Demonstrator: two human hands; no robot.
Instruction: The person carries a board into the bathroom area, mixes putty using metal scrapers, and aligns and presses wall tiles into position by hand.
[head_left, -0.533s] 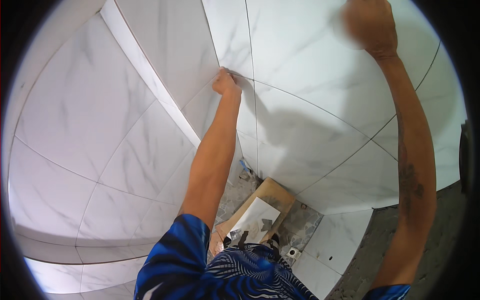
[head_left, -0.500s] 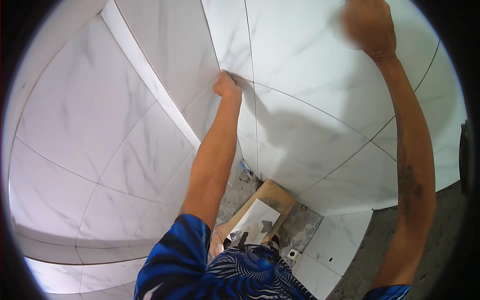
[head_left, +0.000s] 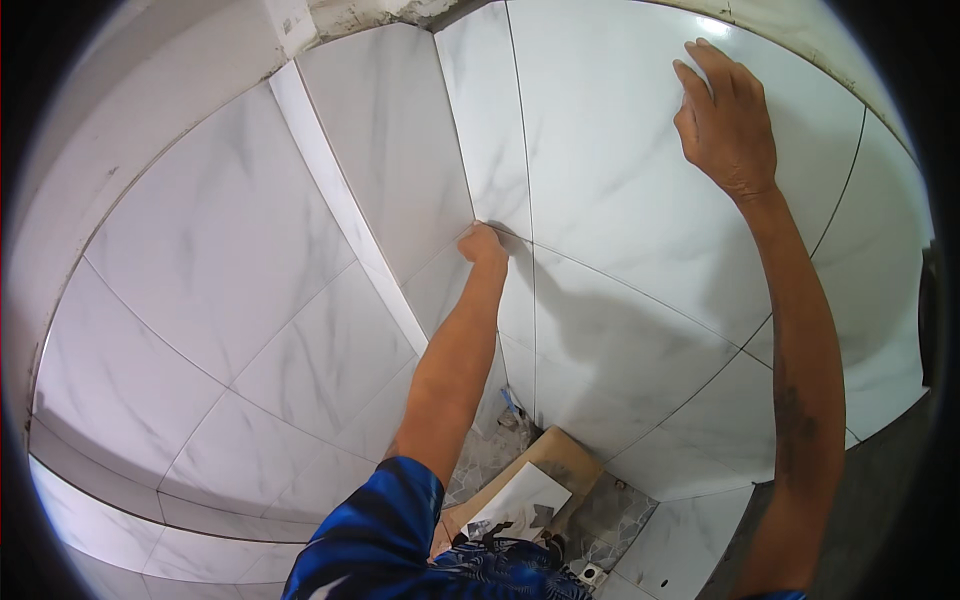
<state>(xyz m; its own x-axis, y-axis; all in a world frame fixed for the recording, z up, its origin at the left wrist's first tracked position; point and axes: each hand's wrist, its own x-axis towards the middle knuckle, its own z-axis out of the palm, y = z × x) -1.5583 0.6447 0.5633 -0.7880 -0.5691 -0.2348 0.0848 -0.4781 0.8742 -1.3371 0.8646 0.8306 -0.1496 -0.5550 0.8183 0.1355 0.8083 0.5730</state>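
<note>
My left hand (head_left: 484, 244) is at the inner corner of the tiled wall, where the tile joints meet. Its fingers are curled together; whatever they may hold is hidden. Higher up and to the right, my right hand (head_left: 730, 130) has its fingers apart and partly bent, holding nothing. It is over a large white tile (head_left: 620, 130) with grey veining, near the top edge of the tiling; whether it touches the tile I cannot tell. A narrow tile (head_left: 478, 90) of the same pattern stands beside the corner.
Below me are a tan board (head_left: 590, 462) and a white tile piece (head_left: 520, 500) lying on it. The patterned floor (head_left: 610, 515) shows around them. A small blue object (head_left: 510, 400) is in the floor corner. A white tiled ledge (head_left: 200, 550) curves along the lower left.
The view has tilted upward, bringing the top edge of the tiling into sight. My right hand, blurred before, is now sharp with fingers spread. My left hand stays at the corner joint.
</note>
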